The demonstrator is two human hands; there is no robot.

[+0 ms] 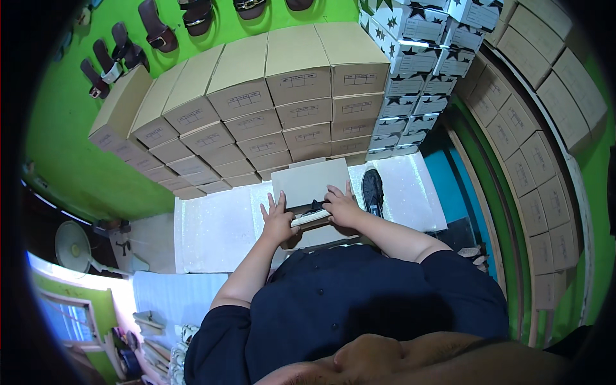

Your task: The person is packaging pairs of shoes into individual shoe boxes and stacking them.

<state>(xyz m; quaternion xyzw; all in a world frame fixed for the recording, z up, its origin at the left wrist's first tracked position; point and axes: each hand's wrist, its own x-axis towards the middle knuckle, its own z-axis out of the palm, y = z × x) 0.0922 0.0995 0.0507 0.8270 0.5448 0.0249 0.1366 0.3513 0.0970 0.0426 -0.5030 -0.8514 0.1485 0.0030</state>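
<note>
The shoe [312, 217] between your hands sits in the open cardboard box [310, 181] right in front of you, on the white table [215, 228]. You can make out its pale sole edge and a bit of dark upper; the rest is covered by your right hand or sunk in shadow inside the box. The box's near edge runs in close to your dark shirt [327, 289], and its side walls are largely behind your hands.

Your left hand [277, 223] is at the box's left side, fingers spread, thumb by the end of the sole; whether it pinches anything, you cannot tell from here. Your right hand [342, 208] bends over the right side, fingers by the shoe, its grip hidden too.

Just right of the box, a second dark shoe [372, 192] lies in full view. Beyond are stacked brown boxes [244, 99], their printed labels too small to read, and white star-patterned boxes [417, 61], cut off at the top. Sandals [157, 32] line the green wall, some cropped by the upper edge. At far left, the fan [72, 247] fades toward the dark rim.
</note>
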